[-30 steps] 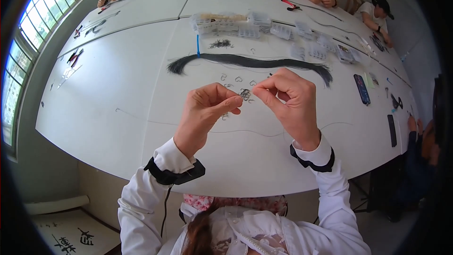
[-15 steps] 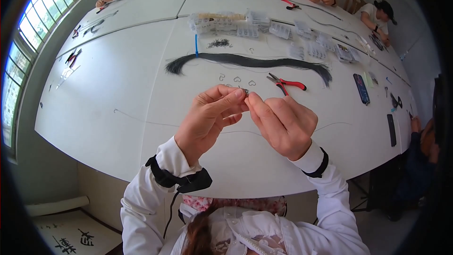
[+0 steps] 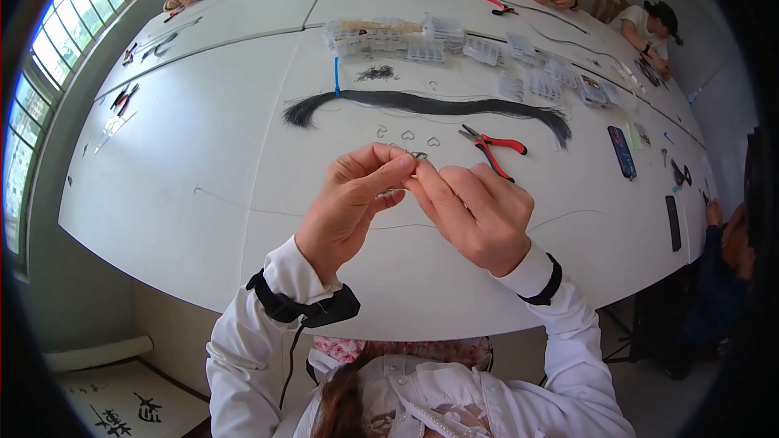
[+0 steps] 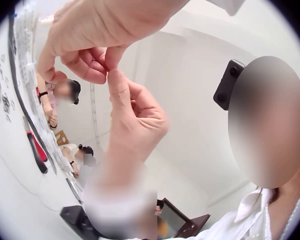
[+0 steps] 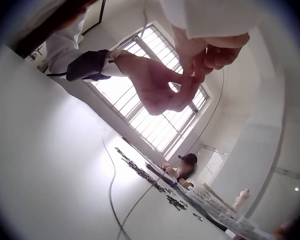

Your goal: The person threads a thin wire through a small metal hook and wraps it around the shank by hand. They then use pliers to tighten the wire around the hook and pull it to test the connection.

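Note:
In the head view both hands meet fingertip to fingertip above the table. The left hand (image 3: 345, 203) pinches a tiny piece between thumb and forefinger, too small to make out. Against those tips, the right hand (image 3: 479, 215) has its thumb and forefinger pinched, other fingers curled. The left wrist view shows the left hand (image 4: 105, 30) touching the right hand (image 4: 135, 110) at the tips. Small bent metal pieces (image 3: 408, 135) lie just beyond the fingers. A thin wire (image 3: 251, 210) runs nearer the body, passing behind the hands.
Red-handled pliers (image 3: 505, 144) lie right of the fingertips. Beyond are a black wire bundle (image 3: 438, 103) with a blue tie (image 3: 337, 77), a dark pile (image 3: 377, 73) and clear boxes (image 3: 426, 50). A phone (image 3: 621, 152) lies at right. Other people sit across the table.
The right hand has come in from the right to meet the left, turning over and moving lower, which uncovers the pliers. In the last half second both hands have shifted slightly left.

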The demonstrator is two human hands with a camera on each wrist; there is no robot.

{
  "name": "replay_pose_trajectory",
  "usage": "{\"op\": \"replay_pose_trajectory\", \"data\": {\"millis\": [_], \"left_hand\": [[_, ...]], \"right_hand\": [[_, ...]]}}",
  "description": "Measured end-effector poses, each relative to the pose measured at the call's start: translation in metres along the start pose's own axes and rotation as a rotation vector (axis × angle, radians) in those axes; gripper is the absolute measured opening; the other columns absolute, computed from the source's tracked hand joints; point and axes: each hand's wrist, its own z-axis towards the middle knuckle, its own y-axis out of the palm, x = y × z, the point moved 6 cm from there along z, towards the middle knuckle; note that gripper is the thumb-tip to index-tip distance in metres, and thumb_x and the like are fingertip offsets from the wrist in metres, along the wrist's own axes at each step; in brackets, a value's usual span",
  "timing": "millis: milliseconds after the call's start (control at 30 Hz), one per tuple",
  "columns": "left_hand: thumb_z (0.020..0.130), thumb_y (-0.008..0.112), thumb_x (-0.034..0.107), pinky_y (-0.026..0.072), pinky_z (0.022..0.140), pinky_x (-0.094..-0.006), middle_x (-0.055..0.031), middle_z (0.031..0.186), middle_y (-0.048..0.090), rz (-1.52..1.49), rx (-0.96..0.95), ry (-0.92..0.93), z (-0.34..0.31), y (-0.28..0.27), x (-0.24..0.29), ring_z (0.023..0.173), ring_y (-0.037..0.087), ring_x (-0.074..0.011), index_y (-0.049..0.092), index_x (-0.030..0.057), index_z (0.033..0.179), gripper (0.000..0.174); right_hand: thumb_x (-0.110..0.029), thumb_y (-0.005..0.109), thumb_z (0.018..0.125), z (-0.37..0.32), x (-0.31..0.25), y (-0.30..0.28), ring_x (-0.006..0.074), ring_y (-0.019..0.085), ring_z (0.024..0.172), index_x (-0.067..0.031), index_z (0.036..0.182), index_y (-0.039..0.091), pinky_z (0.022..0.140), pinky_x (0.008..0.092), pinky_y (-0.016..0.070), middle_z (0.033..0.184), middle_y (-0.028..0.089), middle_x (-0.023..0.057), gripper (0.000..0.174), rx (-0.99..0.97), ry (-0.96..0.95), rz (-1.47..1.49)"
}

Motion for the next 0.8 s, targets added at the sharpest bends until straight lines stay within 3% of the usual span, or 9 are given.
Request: {"op": "replay_pose_trajectory", "data": {"millis": [67,133,200,300,467,600,800], "left_hand": [[0.087,0.064,0.021,0.0395,0.071,-0.0235,0.0005,0.088,0.064,0.073,-0.008,0.042,0.001,-0.001,0.005,0.077,0.058,-0.0067,0.061,0.0102,0.085,0.012],[0.088,0.063,0.021,0.0418,0.073,-0.0234,-0.0025,0.089,0.064,0.265,0.001,0.094,0.0,0.001,0.013,0.08,0.06,-0.0097,0.06,0.0076,0.085,0.014],[0.089,0.062,0.02,0.043,0.076,-0.025,-0.0041,0.09,0.064,0.25,-0.072,0.099,-0.001,0.009,0.014,0.083,0.061,-0.0118,0.059,0.0065,0.086,0.014],[0.09,0.059,0.019,0.0458,0.08,-0.0283,-0.0062,0.09,0.063,0.244,-0.19,0.089,-0.002,0.024,0.014,0.084,0.063,-0.016,0.056,0.0057,0.088,0.013],[0.091,0.057,0.018,0.048,0.075,-0.0279,-0.0064,0.088,0.061,0.225,-0.277,0.014,-0.001,0.038,0.014,0.079,0.062,-0.0161,0.054,0.006,0.088,0.013],[0.092,0.057,0.017,0.0452,0.066,-0.0235,-0.0019,0.081,0.056,0.239,-0.253,-0.057,0.001,0.034,0.011,0.068,0.053,-0.0087,0.053,0.0068,0.088,0.012],[0.091,0.058,0.017,0.0437,0.064,-0.0214,0.0026,0.077,0.051,0.226,-0.247,-0.083,0.001,0.035,0.007,0.066,0.047,-0.0048,0.054,0.0077,0.088,0.011]], "right_hand": [[-0.01,0.071,0.07,0.005,0.004,-0.001,0.0105,0.046,0.057,-0.0038,0.08,0.065,0.044,0.0208,0.04,0.07,0.05,-0.0016,0.014,-0.011,0.035,0.036],[-0.015,0.072,0.071,0.011,0.021,-0.005,0.0131,0.05,0.063,-0.0072,0.08,0.064,0.05,0.0246,0.0437,0.076,0.055,-0.0005,0.014,-0.051,0.184,0.274],[-0.009,0.072,0.071,0.015,0.035,-0.009,0.0159,0.054,0.068,-0.0076,0.086,0.066,0.055,0.0265,0.0457,0.084,0.057,0.0025,0.017,-0.076,0.27,0.357],[0.0,0.067,0.072,0.012,0.054,0.0,0.019,0.057,0.079,-0.0109,0.103,0.065,0.061,0.0261,0.047,0.096,0.056,0.0064,0.032,-0.204,0.571,0.744],[-0.005,0.071,0.07,0.006,0.062,0.007,0.0174,0.054,0.079,-0.0118,0.09,0.069,0.063,0.0275,0.0461,0.089,0.059,0.0023,0.021,-0.283,0.522,0.789],[-0.01,0.075,0.066,0.008,0.065,0.0,0.0169,0.052,0.077,-0.0108,0.075,0.07,0.064,0.0286,0.0449,0.08,0.06,-0.0009,0.011,-0.277,0.504,0.685],[-0.009,0.075,0.065,0.009,0.066,-0.002,0.0175,0.053,0.079,-0.0112,0.075,0.07,0.063,0.0288,0.0453,0.08,0.06,-0.0001,0.012,-0.268,0.483,0.646]]}}
